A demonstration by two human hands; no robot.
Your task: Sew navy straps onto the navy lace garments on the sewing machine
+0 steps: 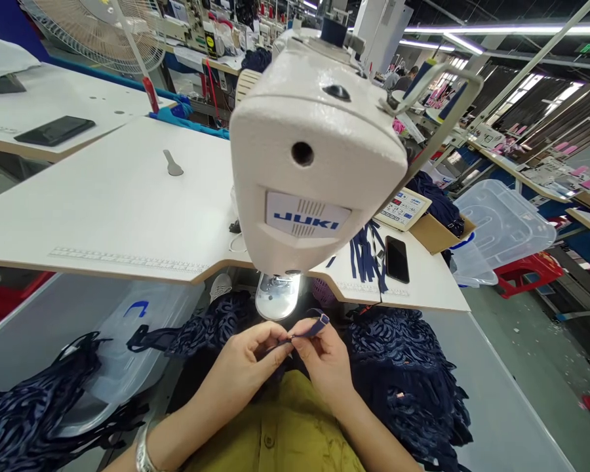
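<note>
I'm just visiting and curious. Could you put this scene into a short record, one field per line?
Left hand: pinching a narrow navy strap
Right hand: pinching the same strap close by; a small buckle shows on it
Machine: white sewing machine marked JUKI, just beyond the hands
Tabletop, right of machine: navy strips, a dark phone, a control panel
Right of the person: heaped patterned navy fabric
Unclear: what exactly the fingertips pinch, partly hidden

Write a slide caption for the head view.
Left hand and right hand pinch a navy strap at a JUKI sewing machine, navy fabric heaped either side.
</note>
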